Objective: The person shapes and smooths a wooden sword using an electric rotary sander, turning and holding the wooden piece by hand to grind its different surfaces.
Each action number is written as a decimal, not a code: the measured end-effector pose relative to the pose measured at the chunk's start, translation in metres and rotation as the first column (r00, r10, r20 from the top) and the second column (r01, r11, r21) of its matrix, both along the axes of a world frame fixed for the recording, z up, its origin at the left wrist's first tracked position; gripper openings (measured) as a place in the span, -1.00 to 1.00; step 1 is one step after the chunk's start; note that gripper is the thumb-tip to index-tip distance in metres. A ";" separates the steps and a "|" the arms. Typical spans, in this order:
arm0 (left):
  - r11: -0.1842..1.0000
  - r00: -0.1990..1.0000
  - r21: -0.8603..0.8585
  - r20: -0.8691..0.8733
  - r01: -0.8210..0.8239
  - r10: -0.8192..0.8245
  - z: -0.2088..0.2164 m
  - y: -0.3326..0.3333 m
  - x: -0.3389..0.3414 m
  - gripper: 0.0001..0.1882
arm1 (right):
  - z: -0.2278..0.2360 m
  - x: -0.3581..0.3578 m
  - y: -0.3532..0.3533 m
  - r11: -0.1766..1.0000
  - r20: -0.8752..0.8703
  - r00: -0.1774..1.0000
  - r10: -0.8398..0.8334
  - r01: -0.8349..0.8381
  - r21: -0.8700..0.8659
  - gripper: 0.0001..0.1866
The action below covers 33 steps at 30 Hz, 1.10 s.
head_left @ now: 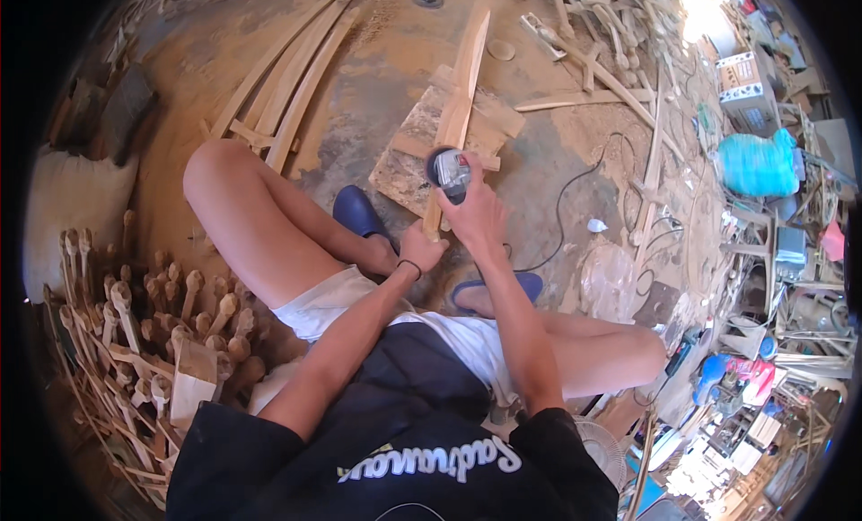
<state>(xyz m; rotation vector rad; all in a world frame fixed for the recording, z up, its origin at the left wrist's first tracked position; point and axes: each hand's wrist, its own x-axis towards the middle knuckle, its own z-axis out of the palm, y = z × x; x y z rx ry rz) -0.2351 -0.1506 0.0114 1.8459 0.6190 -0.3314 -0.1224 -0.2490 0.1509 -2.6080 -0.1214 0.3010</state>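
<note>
A long, pale wooden piece (464, 68) runs away from me across a worn square board (395, 173) on the floor. My left hand (422, 248) is closed around its near end, between my legs. In my right hand (478, 214) is a handheld angle grinder (454, 169), gripped around its body. The grinder's dark round disc rests on or just over the wood, a little beyond my left hand; I cannot tell whether they touch. A dark power cord (563, 211) trails off to the right of the grinder.
Long shaped wooden pieces (285, 81) lie at the far left, and a heap of carved wood (615, 27) at the far right. Many carved posts (126, 315) stand beside my left leg. Boxes, a turquoise bag (759, 162) and a fan (600, 449) are on the right.
</note>
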 end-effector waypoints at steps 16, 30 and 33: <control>1.000 0.999 0.003 0.044 -0.022 0.022 0.003 0.003 -0.002 -0.42 | 0.011 0.007 -0.018 0.978 0.009 0.984 -0.177 0.177 -0.107 -0.13; 0.996 0.995 -0.051 0.065 -0.071 0.074 0.008 0.003 0.000 -0.43 | 0.004 0.003 -0.009 0.998 -0.033 0.997 -0.065 0.064 -0.018 -0.14; 0.997 0.999 -0.063 0.022 -0.046 0.048 0.007 0.007 0.003 -0.43 | 0.004 0.005 -0.028 0.989 0.008 0.989 -0.150 0.150 0.008 -0.12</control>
